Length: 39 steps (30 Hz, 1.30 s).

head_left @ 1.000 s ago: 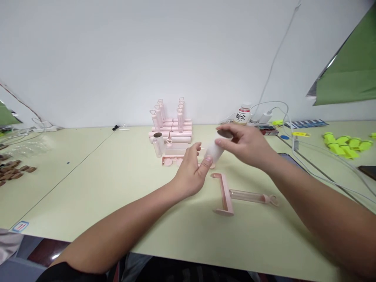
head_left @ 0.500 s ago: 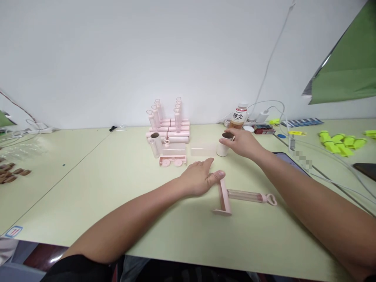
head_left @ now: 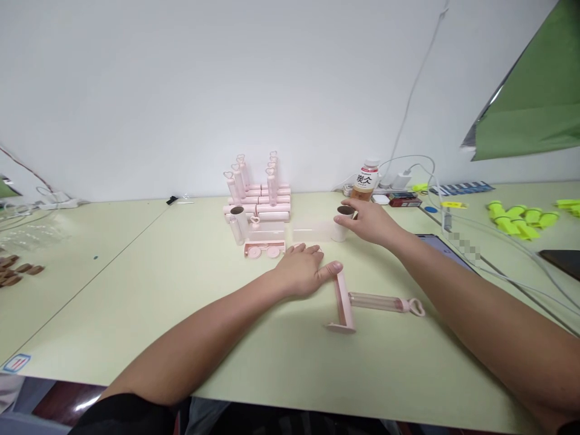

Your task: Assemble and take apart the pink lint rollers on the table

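My right hand (head_left: 369, 222) grips an upright white roll (head_left: 341, 232) with a brown core, thumb and fingers around its top. My left hand (head_left: 302, 272) lies palm down with fingers spread, partly covering a small pink part on the table. Its thumb is at the upper end of a pink trough-shaped shell (head_left: 344, 307). Beside that shell lies a clear ribbed tube (head_left: 377, 301) with a pink heart-shaped handle (head_left: 415, 307). A clear cover (head_left: 312, 231) sits between the hands, farther back. Left of it are a pink shell with two round discs (head_left: 265, 250) and another roll (head_left: 238, 212).
Pink cylinders (head_left: 274, 208) with upright heart-topped tubes stand by the wall. A drink bottle (head_left: 365, 180), white cables and a phone (head_left: 441, 251) are on the right, with several yellow-green pieces (head_left: 521, 217) beyond. Brown pieces (head_left: 13, 272) lie at the far left.
My left hand has shifted slightly left, its fingers now flatter. My right hand remains on the roll. The whole view has moved a little.
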{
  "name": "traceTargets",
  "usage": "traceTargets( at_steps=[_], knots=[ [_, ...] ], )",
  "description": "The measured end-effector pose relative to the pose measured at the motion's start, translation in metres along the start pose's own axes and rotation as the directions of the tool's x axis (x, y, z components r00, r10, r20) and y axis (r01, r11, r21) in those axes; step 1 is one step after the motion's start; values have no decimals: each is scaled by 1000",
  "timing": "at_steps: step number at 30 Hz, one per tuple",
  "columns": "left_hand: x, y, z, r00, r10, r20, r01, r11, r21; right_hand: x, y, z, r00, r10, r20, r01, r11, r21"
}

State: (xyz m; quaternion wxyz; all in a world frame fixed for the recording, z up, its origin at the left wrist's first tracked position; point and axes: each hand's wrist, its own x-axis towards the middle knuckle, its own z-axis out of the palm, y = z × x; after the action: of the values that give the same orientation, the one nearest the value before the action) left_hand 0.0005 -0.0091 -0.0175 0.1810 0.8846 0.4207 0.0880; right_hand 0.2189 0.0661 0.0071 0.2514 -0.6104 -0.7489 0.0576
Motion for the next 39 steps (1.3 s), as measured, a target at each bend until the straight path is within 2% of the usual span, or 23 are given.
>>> traceTargets(
  at_steps=[3, 6, 8, 10, 13, 15, 17, 19, 25, 26, 28, 29, 31, 32, 33, 35, 37, 39],
  knots=[
    [-2, 4, -2, 1000, -7, 27, 6, 1000, 6, -3, -6, -12, 998, -20, -65, 19, 1000, -14],
    [-1, 9, -4, 999, -27, 43, 27, 1000, 9, -17, -23, -30, 987, -63, -145, 60, 998, -25],
    [1, 12, -4, 998, -39, 49, 39, 999, 3, -32, -37, -42, 988, -90, -124, 87, 996, -28],
    [3, 14, -3, 997, -42, 62, 43, 999, -5, -51, -48, -51, 994, -99, -40, 98, 995, -13],
    [7, 16, -1, 997, -38, 66, 39, 999, -11, -77, -53, -58, 975, -135, 178, 135, 991, 9],
    [9, 16, 0, 998, -32, 54, 33, 999, -11, -91, -47, -57, 919, -146, 366, 159, 987, -7],
    [10, 16, 1, 999, -30, 40, 30, 999, -14, -100, -39, -54, 851, -151, 504, 182, 983, -12],
    [10, 16, 1, 999, -40, 35, 40, 999, -19, -106, -31, -48, 809, -160, 566, 198, 980, -6],
    [12, 20, 0, 997, -74, 5, 74, 995, -70, -109, -28, -26, 733, -156, 662, 238, 971, -35],
    [12, 20, 0, 997, -67, -31, 64, 992, -112, -108, -29, -25, 724, -162, 671, 237, 971, -22],
    [8, 20, -1, 978, -66, -199, 16, 969, -246, -106, -29, -26, 728, -169, 665, 225, 974, 1],
    [5, 19, -2, 947, -96, -306, -11, 944, -330, -105, -29, -27, 744, -174, 645, 219, 976, 11],
    [-4, 18, -3, 854, -233, -465, -38, 863, -503, -103, -29, -31, 800, -192, 568, 204, 978, 44],
    [-10, 18, -3, 819, -314, -480, -33, 809, -587, -102, -29, -32, 832, -205, 516, 193, 978, 76],
    [-16, 19, -3, 814, -378, -441, -20, 740, -672, -102, -30, -32, 859, -218, 463, 183, 976, 119],
    [-27, 23, -3, 879, -406, -250, 12, 543, -840, -102, -31, -30, 890, -250, 380, 181, 961, 209],
    [-34, 27, -1, 953, -297, -53, 56, 344, -937, -104, -33, -25, 890, -295, 348, 203, 939, 277],
    [-37, 29, 1, 982, -183, 49, 93, 239, -967, -107, -35, -19, 875, -333, 351, 220, 920, 323]
  ],
)
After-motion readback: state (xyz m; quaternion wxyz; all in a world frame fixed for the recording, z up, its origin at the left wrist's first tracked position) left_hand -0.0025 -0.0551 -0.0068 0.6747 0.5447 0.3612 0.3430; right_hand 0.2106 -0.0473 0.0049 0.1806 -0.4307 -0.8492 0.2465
